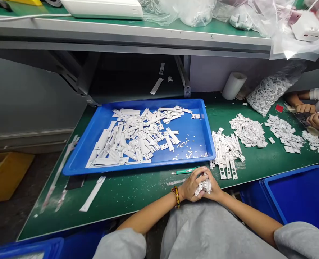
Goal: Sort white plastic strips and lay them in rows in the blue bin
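At the table's front edge, close to the body, my left hand [191,186] and my right hand [213,185] are cupped together around a bunch of small white plastic pieces [204,186]. The fingers of both hands wrap round the pieces and touch each other. Just beyond my left hand lies a green pen-like tool [185,171]. A blue tray [208,135] behind the hands holds many white strips [137,138] and tiny white bits. Right of the tray lies a pile of longer white strips with holes [226,151].
More piles of white pieces [248,130] spread to the right, below a filled plastic bag [269,90] and a white roll [234,85]. Another person's hands [314,115] work at the far right. A shelf [159,46] overhangs the table. Blue bins [299,194] stand at front right.
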Available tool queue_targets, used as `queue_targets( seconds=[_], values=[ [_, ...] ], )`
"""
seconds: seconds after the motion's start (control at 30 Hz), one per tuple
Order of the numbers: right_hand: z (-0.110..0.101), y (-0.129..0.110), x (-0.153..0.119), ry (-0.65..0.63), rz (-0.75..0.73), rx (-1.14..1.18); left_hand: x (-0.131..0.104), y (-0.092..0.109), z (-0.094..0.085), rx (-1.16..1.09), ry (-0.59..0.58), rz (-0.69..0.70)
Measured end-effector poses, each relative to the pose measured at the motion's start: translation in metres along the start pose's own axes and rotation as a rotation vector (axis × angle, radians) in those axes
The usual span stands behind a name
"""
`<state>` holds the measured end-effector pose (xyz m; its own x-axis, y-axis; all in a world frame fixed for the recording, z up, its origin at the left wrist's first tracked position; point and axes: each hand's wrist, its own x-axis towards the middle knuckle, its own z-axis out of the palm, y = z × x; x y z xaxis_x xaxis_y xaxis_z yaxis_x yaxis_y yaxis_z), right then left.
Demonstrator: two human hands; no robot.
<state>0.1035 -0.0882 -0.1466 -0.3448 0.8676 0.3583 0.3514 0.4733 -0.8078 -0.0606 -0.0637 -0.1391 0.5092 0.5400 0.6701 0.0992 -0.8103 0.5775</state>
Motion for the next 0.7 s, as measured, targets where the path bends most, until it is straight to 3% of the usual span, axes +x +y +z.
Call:
queue_targets(
  seconds=[0.13, 0.33, 0.53, 0.7],
  values=[
    [0.010, -0.002, -0.003, -0.057, -0.002, 0.014, -0.009, -0.011, 0.003, -0.004, -0.112, 0.002],
    [0.019, -0.010, -0.015, -0.016, 0.096, 0.140, -0.015, -0.010, 0.004, 0.198, -0.019, 0.073],
    [0.020, -0.013, -0.015, 0.115, 0.121, 0.097, -0.010, -0.003, 0.000, 0.385, -0.039, -0.067],
    [0.013, -0.027, 0.005, 0.140, 0.166, 0.198, -0.008, 0.007, -0.025, 0.465, -0.076, -0.197]
  ],
)
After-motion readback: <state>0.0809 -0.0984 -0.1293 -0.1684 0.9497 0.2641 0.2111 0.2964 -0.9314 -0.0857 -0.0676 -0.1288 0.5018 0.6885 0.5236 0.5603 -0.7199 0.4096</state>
